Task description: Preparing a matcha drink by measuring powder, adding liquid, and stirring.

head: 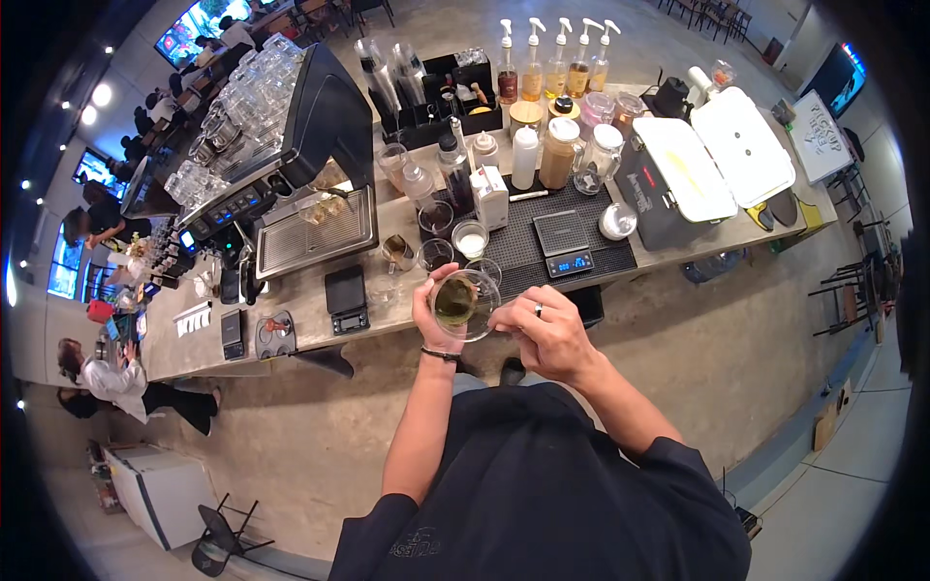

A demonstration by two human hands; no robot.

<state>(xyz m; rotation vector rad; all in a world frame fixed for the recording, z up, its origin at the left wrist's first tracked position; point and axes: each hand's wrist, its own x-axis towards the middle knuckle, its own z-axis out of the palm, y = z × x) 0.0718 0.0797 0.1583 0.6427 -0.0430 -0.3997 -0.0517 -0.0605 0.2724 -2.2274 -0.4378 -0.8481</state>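
My left hand (436, 319) is wrapped around a clear cup (482, 328) with dark green matter inside, held tilted in front of the counter edge. At the cup's right rim is my right hand (545, 327), its fingers curled; whether it holds something or just touches the rim, I cannot tell. Just beyond stand a cup with white contents (471, 241), several other clear cups and a small metal pitcher (399, 253). Farther right, a digital scale (559, 243) with a lit display lies on a black bar mat (614, 256).
An espresso machine (320, 123) stands to the left, its top stacked with glasses. Syrup pump bottles (556, 76) line the back. An open cooler box (668, 189) is at right. Another scale (347, 299) lies near the front edge. A person in white (116, 381) is far left.
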